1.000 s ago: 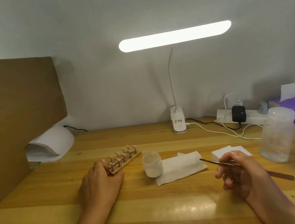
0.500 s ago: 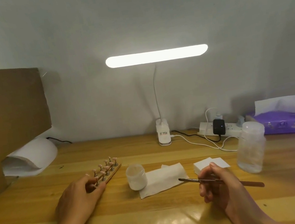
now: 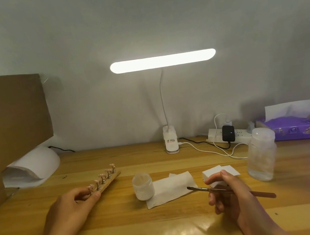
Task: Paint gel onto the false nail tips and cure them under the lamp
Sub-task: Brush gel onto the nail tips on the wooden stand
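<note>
Left hand (image 3: pixel 71 209) fingers curl round near end of wooden strip (image 3: pixel 113 177); nail tips (image 3: pixel 101 175) stand on pegs along it, strip running toward 1 o'clock; right hand (image 3: pixel 230 193) pinches brush (image 3: pixel 209 189), bristles aimed at 10 o'clock over paper wipe (image 3: pixel 170 188); gel jar (image 3: pixel 143 186) at 3 o'clock of strip, at wipe's edge; white curing lamp (image 3: pixel 35 168) at 10 o'clock of strip on table (image 3: pixel 128 234)

Home desk against a plain wall, pale wooden tabletop (image 3: pixel 128 234), white clip-on bar lamp (image 3: pixel 162 60) (switched on), white power strip (image 3: pixel 215 137), purple tissue box (image 3: pixel 291 130).
</note>
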The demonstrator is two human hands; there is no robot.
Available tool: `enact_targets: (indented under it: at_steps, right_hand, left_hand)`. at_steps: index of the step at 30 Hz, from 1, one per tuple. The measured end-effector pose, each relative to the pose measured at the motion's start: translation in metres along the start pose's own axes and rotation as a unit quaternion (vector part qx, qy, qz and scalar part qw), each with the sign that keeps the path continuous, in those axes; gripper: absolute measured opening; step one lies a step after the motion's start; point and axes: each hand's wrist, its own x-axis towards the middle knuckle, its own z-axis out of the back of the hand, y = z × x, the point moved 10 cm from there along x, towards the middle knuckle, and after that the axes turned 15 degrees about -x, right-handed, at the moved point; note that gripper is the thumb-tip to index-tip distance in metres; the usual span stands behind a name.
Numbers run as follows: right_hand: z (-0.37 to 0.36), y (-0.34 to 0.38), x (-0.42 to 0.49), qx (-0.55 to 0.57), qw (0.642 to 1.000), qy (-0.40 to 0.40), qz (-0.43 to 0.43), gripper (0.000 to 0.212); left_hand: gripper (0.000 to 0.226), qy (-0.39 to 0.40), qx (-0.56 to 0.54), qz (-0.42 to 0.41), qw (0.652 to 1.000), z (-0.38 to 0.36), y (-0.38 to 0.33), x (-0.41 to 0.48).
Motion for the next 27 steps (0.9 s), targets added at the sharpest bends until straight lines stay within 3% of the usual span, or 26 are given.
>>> enact_targets:
  at_steps: [4, 7, 10, 13, 27]
  right_hand:
    - [0.006, 0.009, -0.003, -0.027, 0.998, -0.038, 0.034, 0.03]
    - [0.013, 0.027, -0.012, -0.113, 0.982, -0.105, 0.11, 0.017]
    - [0.017, 0.041, -0.021, -0.153, 0.965, -0.151, 0.152, 0.018]
    - [0.017, 0.045, -0.025, -0.171, 0.958, -0.161, 0.163, 0.024]
    - [0.013, 0.04, -0.022, -0.233, 0.946, -0.156, 0.164, 0.017]
  left_hand:
    - [0.036, 0.038, -0.079, -0.012, 0.996, 0.012, -0.015, -0.003]
    - [0.031, 0.124, -0.163, -0.016, 0.979, 0.008, -0.034, -0.015]
    - [0.022, 0.265, -0.124, -0.043, 0.955, -0.025, -0.059, -0.041]
    - [0.022, 0.345, -0.074, -0.099, 0.93, -0.068, -0.074, -0.067]
    - [0.021, 0.334, 0.025, -0.196, 0.922, -0.123, -0.078, -0.101]
